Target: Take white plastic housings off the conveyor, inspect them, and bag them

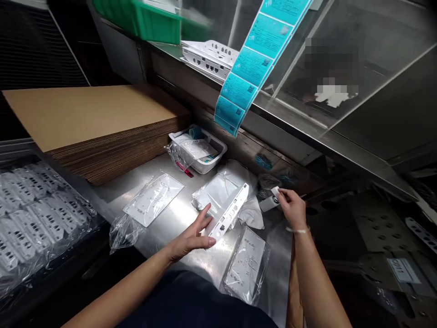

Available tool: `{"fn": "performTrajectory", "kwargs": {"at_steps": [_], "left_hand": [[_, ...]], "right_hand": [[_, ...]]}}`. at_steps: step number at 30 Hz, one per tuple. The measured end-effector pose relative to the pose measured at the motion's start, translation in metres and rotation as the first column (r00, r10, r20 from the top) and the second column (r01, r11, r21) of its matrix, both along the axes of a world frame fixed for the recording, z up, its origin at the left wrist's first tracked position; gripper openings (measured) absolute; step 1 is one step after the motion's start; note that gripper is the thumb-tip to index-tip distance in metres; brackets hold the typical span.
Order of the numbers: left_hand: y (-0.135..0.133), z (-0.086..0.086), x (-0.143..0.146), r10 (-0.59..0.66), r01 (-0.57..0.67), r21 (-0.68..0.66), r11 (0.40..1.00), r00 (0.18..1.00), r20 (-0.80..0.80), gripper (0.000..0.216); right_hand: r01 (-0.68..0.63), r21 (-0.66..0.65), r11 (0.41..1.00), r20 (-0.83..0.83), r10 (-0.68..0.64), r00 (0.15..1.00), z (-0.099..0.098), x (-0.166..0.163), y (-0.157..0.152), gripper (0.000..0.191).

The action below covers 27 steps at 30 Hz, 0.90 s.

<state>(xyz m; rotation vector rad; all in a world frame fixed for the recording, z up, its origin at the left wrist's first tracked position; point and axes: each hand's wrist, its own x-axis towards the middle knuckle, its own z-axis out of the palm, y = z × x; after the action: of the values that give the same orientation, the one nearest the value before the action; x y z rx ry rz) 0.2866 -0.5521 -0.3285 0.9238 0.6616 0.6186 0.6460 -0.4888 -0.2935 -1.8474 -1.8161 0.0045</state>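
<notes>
My left hand [194,234] grips the near end of a white plastic housing [230,214] with port cutouts along its edge, tilted above the metal table. Its thumb lies on the edge, the fingers behind it. To the right, my right hand [292,207] pinches a small white piece [276,191] whose kind I cannot make out. Just below that piece is a small white object with a dark round part [269,202]. Under and behind the housing lie flat white sheets in clear plastic [215,191] and a crumpled white cloth or wrap [252,214].
Bagged white panels lie left [155,200] and front right [247,262]. A white basket [218,159] stands behind, near a red cutter [184,169]. Stacked cardboard [102,109], a panel-filled crate [44,218], and a hanging blue label strip [254,64] surround the metal table [170,228].
</notes>
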Motion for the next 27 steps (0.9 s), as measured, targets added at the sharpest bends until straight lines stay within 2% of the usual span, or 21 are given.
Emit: {"fn": "performTrajectory", "kwargs": {"at_steps": [1,2,4,7,10,12,14,16,18,20,23,25,27], "left_hand": [[0.0,0.001,-0.001,0.012,-0.012,-0.006,1.0,1.0,-0.009,0.11],[0.0,0.001,-0.001,0.02,-0.02,-0.015,1.0,1.0,-0.013,0.111],[0.0,0.003,-0.001,0.03,-0.031,-0.034,0.999,0.999,-0.01,0.112],[0.0,0.004,0.001,0.053,-0.052,-0.035,0.998,0.999,0.011,0.114],[-0.002,0.005,-0.001,0.061,-0.061,-0.02,0.998,0.998,0.027,0.115],[-0.007,0.002,-0.007,0.051,-0.051,0.013,0.999,0.999,-0.005,0.113],[-0.015,-0.005,-0.019,0.036,-0.032,0.062,0.998,0.997,-0.072,0.111],[-0.025,-0.014,-0.035,0.022,-0.01,0.085,0.996,0.991,-0.135,0.11],[-0.036,-0.02,-0.053,0.038,-0.03,0.057,0.998,0.988,-0.153,0.11],[-0.045,-0.02,-0.071,0.104,-0.11,-0.034,0.993,0.985,-0.136,0.104],[-0.053,-0.01,-0.091,0.302,-0.314,-0.166,0.935,0.949,-0.096,0.083],[-0.052,-0.002,-0.099,0.404,-0.407,-0.196,0.892,0.913,-0.059,0.077],[-0.048,0.003,-0.101,0.439,-0.432,-0.221,0.874,0.898,-0.021,0.079]], "right_hand": [[-0.137,0.112,0.984,-0.092,0.148,0.985,0.009,-0.024,-0.014,0.023],[-0.289,0.168,0.943,-0.148,0.314,0.938,0.017,-0.051,-0.03,0.024],[-0.513,0.198,0.835,-0.165,0.545,0.822,0.03,-0.102,-0.061,0.033],[-0.685,0.155,0.712,-0.125,0.702,0.702,0.037,-0.156,-0.089,0.038],[-0.743,0.127,0.657,-0.033,0.752,0.659,0.033,-0.171,-0.089,0.035],[-0.708,0.139,0.692,0.028,0.712,0.701,0.027,-0.159,-0.075,0.033],[-0.591,0.164,0.79,0.045,0.593,0.804,0.018,-0.134,-0.051,0.029],[-0.365,0.111,0.924,0.02,0.365,0.931,0.002,-0.101,-0.025,0.026],[-0.106,-0.018,0.994,0.014,0.106,0.994,-0.02,-0.069,-0.006,0.025],[0.068,-0.126,0.99,0.038,-0.064,0.997,-0.048,-0.046,0.002,0.022],[0.175,-0.193,0.965,0.064,-0.165,0.984,-0.083,-0.04,-0.005,0.012],[0.2,-0.196,0.96,0.061,-0.192,0.98,-0.093,-0.052,-0.012,0.018],[0.157,-0.196,0.968,0.025,-0.155,0.988,-0.094,-0.075,-0.016,0.029]]}}
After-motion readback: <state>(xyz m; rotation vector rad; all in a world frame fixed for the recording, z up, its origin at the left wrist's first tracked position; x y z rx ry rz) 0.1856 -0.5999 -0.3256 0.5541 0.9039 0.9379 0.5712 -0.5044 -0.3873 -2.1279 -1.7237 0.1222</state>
